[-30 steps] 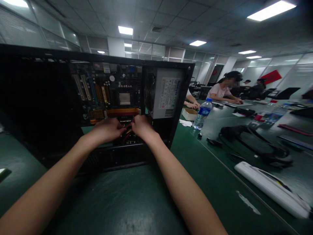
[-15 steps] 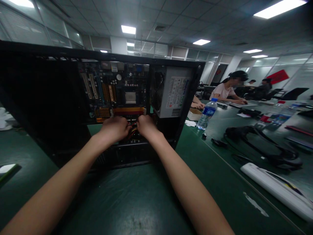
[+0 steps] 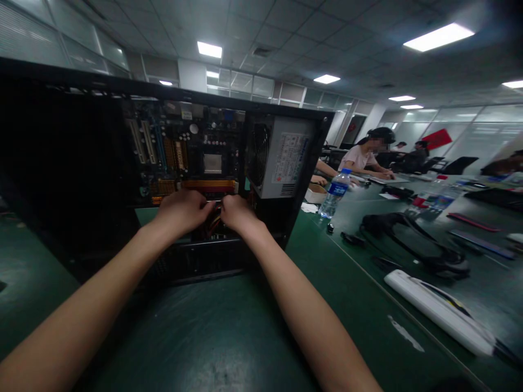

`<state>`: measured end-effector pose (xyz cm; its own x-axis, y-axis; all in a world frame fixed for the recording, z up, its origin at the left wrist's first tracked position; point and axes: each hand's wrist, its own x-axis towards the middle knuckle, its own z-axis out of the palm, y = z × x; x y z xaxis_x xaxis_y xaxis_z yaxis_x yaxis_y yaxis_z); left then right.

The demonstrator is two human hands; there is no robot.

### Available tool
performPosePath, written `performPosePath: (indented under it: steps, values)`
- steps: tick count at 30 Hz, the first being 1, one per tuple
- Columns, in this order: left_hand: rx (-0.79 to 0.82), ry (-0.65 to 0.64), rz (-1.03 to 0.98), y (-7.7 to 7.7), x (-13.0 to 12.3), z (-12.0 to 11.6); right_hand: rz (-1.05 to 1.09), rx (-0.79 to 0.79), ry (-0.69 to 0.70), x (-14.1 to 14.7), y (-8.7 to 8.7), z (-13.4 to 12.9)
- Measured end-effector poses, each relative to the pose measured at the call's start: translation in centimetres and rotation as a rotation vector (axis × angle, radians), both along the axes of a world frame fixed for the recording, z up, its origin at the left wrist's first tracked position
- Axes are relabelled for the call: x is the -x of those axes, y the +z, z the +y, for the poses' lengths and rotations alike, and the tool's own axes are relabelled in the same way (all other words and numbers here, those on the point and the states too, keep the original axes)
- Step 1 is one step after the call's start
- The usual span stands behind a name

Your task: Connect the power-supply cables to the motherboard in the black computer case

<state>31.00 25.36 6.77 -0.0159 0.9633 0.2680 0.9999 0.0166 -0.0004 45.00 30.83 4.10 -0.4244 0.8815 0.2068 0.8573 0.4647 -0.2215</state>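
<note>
**An office under ceiling lights, and fine work inside an open computer case (image 3: 87, 174)**

Glass partitions and lit panels (image 3: 439, 37) surround a long green counter (image 3: 212, 348), its bare near part showing a dull sheen. The open-sided case stands upright on it, with a circuit board (image 3: 196, 155) facing the wearer and a grey power supply (image 3: 288, 160) at upper right.

Low in the case, just under the board, lie thin coloured wires (image 3: 214, 222). The left hand (image 3: 182, 213) and right hand (image 3: 238, 212) meet there, nearly touching. The fingers of each are drawn together and seem to pinch the wires, though some tips are hidden.

The step in hand looks like handling these wires; a next move there would call for a light, precise grip in a cramped gap, without knocking the board.

To the right are a water bottle (image 3: 335, 193), a black strapped device (image 3: 412, 245) and a white power strip (image 3: 441, 311). Farther along the counter, a person in a pale top (image 3: 359, 156) sits with hands on its surface.
</note>
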Motion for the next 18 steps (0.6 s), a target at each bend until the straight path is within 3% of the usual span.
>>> performPosePath:
  steps: [4, 18]
  values:
    - [-0.081, 0.033, 0.007, 0.3, 1.0, 0.3, 0.004, -0.004, 0.003, 0.0, 0.0, -0.1]
    - [0.030, -0.036, 0.189, -0.7, 0.3, 1.2, -0.007, -0.013, 0.050, -0.3, 0.3, -0.6]
